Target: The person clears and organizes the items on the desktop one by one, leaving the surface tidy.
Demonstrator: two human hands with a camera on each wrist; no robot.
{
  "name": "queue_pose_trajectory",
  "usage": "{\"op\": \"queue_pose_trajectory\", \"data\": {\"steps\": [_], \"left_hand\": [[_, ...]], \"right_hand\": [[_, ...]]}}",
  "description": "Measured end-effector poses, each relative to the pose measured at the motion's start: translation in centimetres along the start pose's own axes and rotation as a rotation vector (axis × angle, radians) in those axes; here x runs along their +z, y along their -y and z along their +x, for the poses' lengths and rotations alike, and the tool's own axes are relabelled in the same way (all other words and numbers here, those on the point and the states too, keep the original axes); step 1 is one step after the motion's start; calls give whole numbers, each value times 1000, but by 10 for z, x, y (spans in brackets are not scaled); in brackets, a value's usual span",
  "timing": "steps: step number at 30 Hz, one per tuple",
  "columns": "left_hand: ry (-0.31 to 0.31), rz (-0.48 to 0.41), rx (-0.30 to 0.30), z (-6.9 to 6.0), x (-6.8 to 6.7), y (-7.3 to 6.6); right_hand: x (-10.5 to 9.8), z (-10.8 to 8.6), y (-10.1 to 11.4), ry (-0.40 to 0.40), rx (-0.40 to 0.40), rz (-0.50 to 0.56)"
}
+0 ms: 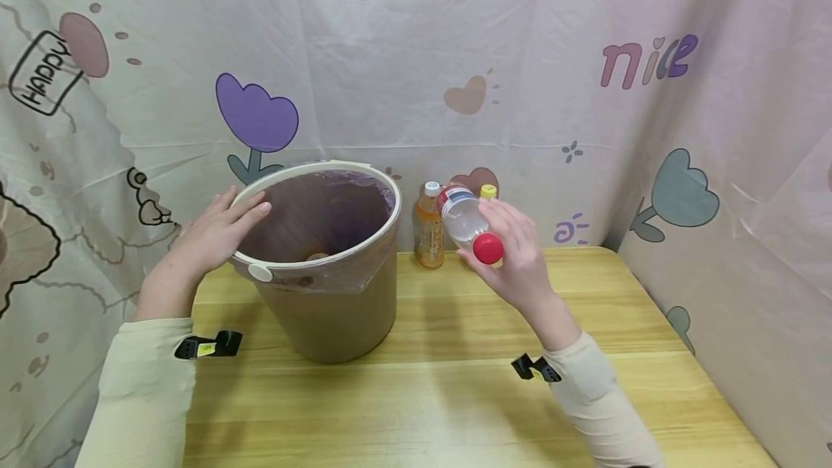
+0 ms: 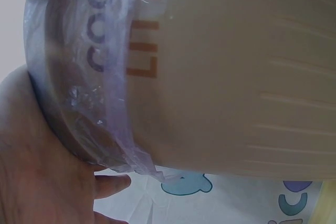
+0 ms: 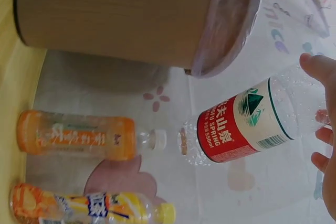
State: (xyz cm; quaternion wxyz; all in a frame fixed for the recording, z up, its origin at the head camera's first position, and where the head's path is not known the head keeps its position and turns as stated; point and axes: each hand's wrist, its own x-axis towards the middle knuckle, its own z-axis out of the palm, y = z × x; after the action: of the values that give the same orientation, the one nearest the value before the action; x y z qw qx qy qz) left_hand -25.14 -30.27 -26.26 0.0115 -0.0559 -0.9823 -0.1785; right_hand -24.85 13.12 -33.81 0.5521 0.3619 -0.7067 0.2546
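Note:
My left hand rests on the left rim of a brown trash can, its fingers stretched across the edge. A clear plastic liner is folded over that rim. My right hand grips a clear plastic water bottle near its red cap. The bottle is held tilted, cap toward me, off the table to the right of the can. Its red, white and green label shows in the right wrist view. Inside the can, a small brownish thing is mostly hidden.
An orange drink bottle with a white cap stands behind the can's right side. Beside it, a yellow-capped bottle is partly hidden by my right hand in the head view. The wooden table backs onto a printed curtain.

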Motion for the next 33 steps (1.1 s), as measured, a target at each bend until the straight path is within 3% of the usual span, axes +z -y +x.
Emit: {"op": "queue_pose_trajectory", "data": {"steps": [9, 19, 33], "left_hand": [[-4, -4, 0, 0, -1, -1], [-8, -24, 5, -1, 0, 0], [-18, -48, 5, -1, 0, -1]], "right_hand": [[10, 16, 10, -86, 31, 92], [24, 32, 20, -183, -18, 149], [38, 42, 31, -181, -63, 188]]}}
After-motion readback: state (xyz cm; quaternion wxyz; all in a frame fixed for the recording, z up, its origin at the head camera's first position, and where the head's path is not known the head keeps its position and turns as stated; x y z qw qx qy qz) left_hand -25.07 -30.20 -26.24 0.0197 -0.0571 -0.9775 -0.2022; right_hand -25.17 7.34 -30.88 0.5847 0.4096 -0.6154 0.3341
